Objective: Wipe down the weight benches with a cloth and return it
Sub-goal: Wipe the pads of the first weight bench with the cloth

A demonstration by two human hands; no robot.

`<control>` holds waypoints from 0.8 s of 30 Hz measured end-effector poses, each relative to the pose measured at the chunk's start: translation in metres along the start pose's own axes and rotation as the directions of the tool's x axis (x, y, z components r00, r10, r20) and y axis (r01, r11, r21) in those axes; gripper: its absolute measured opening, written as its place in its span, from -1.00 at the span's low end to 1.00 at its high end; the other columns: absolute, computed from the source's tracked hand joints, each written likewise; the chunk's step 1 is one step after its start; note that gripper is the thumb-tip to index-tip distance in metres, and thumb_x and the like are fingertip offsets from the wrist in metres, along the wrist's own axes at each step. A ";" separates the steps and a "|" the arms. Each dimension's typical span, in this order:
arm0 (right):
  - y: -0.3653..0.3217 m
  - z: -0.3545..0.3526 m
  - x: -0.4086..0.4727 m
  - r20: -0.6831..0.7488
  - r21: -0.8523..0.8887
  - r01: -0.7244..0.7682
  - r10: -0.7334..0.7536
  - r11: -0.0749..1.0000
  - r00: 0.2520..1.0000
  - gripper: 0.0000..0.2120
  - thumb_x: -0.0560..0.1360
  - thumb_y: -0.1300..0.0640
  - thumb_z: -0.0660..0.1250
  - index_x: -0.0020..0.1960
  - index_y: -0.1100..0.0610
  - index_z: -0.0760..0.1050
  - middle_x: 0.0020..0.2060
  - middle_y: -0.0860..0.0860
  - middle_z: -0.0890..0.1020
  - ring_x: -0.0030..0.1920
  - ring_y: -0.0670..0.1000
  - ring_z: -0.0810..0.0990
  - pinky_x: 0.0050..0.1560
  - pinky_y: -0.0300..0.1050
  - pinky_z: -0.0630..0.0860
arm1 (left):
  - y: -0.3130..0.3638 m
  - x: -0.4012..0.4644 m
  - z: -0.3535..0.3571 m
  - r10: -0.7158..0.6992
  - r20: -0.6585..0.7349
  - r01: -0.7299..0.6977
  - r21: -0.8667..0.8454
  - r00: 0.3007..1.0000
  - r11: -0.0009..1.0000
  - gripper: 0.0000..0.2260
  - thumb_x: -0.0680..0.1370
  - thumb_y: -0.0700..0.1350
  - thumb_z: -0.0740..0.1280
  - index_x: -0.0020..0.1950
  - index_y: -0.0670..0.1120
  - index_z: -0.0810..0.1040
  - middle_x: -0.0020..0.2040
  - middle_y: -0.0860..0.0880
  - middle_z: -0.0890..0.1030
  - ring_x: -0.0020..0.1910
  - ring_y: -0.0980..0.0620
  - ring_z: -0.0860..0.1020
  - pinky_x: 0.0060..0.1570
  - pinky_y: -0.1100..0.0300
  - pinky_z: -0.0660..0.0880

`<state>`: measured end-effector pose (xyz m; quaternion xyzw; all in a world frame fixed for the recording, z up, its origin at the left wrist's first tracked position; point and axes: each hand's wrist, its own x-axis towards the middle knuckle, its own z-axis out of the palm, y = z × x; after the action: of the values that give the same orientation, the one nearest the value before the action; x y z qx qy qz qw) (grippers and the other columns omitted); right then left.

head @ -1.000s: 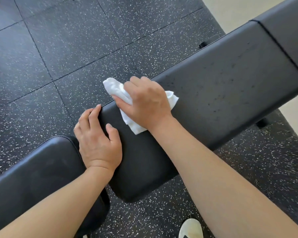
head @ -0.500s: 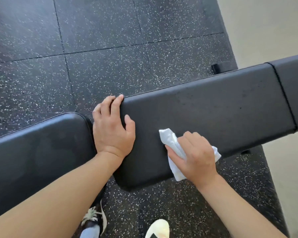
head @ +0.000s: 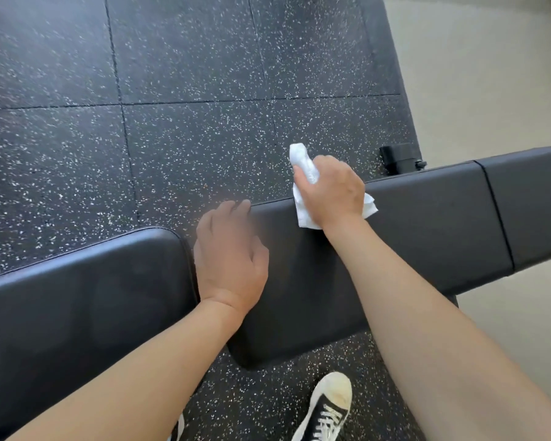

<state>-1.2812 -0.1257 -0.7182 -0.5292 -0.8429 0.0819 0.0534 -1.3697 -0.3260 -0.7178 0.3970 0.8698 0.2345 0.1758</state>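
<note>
The long black bench pad (head: 427,237) runs from three o'clock toward the centre, a second pad (head: 77,297) lying at eight o'clock. The left hand (head: 229,259) rests flat, fingers loosely together, on the long pad's end. The right hand (head: 331,192) bunches the white cloth (head: 303,167) against its far edge at one o'clock, so wiping looks midway, with returning the cloth left.

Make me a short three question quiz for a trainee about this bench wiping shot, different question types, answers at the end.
1. True or false: the right hand grips the white cloth.
2. Where does the cloth sit on the long bench pad? A) far edge B) near edge C) on the floor
3. Fill in: the left hand rests on the pad's ____ end, beside the seat pad.

Key: 1 true; 2 A; 3 left
</note>
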 end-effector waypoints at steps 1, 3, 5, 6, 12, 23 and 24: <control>-0.001 -0.001 -0.003 -0.004 -0.006 0.000 0.000 1.000 1.000 -0.60 0.60 -0.19 0.25 -0.25 0.06 0.30 -0.28 -0.04 0.42 -0.20 0.13 0.42 -0.21 -0.02 0.21 | 0.001 0.000 -0.002 -0.008 0.016 0.008 0.003 1.000 1.000 -0.46 0.57 0.02 0.21 0.56 -0.02 0.41 0.52 -0.04 0.41 0.45 -0.19 0.35 0.31 -0.12 0.44; -0.005 -0.003 -0.021 -0.076 0.040 0.009 -0.005 0.999 0.997 -0.60 0.60 -0.17 0.27 -0.25 0.07 0.30 -0.28 0.00 0.43 -0.21 0.17 0.46 -0.24 -0.02 0.21 | 0.004 -0.001 -0.005 -0.027 0.049 0.026 0.014 0.998 1.000 -0.48 0.60 0.01 0.23 0.58 0.00 0.38 0.54 -0.02 0.38 0.47 -0.18 0.31 0.33 -0.14 0.43; -0.011 -0.004 -0.051 -0.160 0.156 0.025 0.001 0.987 0.987 -0.63 0.58 -0.15 0.29 -0.25 0.08 0.34 -0.29 0.05 0.48 -0.24 0.19 0.48 -0.30 -0.02 0.28 | 0.005 -0.001 -0.009 -0.051 0.090 0.048 0.034 0.995 0.998 -0.47 0.62 0.01 0.25 0.60 0.03 0.34 0.56 0.01 0.34 0.49 -0.15 0.28 0.37 -0.15 0.40; -0.013 -0.005 -0.069 -0.188 0.190 0.045 -0.009 0.981 0.982 -0.63 0.57 -0.14 0.30 -0.25 0.10 0.36 -0.30 0.06 0.49 -0.26 0.17 0.48 -0.31 -0.01 0.32 | 0.005 0.000 -0.010 -0.065 0.100 0.060 0.051 0.993 0.997 -0.47 0.61 0.02 0.26 0.60 0.04 0.34 0.55 0.01 0.34 0.49 -0.14 0.28 0.37 -0.14 0.37; 0.003 -0.009 -0.179 -0.070 0.228 0.273 -0.264 0.935 0.962 -0.62 0.59 -0.12 0.36 -0.25 0.03 0.28 -0.33 -0.07 0.30 -0.30 -0.01 0.26 -0.34 -0.08 0.27 | 0.018 0.016 -0.028 0.016 0.123 -0.041 0.199 0.992 0.979 -0.64 0.62 -0.08 0.27 0.42 -0.09 0.50 0.34 -0.08 0.54 0.41 -0.14 0.43 0.43 -0.15 0.30; 0.106 -0.027 -0.123 -0.226 0.190 0.051 -0.007 0.980 0.974 -0.63 0.55 -0.08 0.33 -0.26 0.02 0.21 -0.35 -0.03 0.36 -0.33 0.06 0.30 -0.36 -0.05 0.28 | 0.071 0.045 0.037 -0.040 -0.037 0.049 0.293 0.999 0.955 -0.65 0.68 0.01 0.04 0.12 -0.01 0.62 0.04 -0.06 0.67 0.07 -0.18 0.54 0.25 -0.10 0.28; 0.107 -0.023 -0.134 -0.231 0.194 0.028 0.018 0.981 0.973 -0.63 0.55 -0.07 0.34 -0.26 0.03 0.22 -0.35 -0.04 0.34 -0.32 0.04 0.28 -0.35 -0.06 0.25 | 0.070 0.044 0.040 -0.033 -0.051 0.047 0.309 0.998 0.950 -0.64 0.67 0.02 0.03 0.09 -0.02 0.62 0.02 -0.08 0.66 0.04 -0.19 0.54 0.23 -0.11 0.28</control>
<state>-1.1244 -0.1987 -0.7165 -0.5251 -0.8202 0.1020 0.2031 -1.3353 -0.2407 -0.7175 0.3964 0.9075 0.1003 0.0962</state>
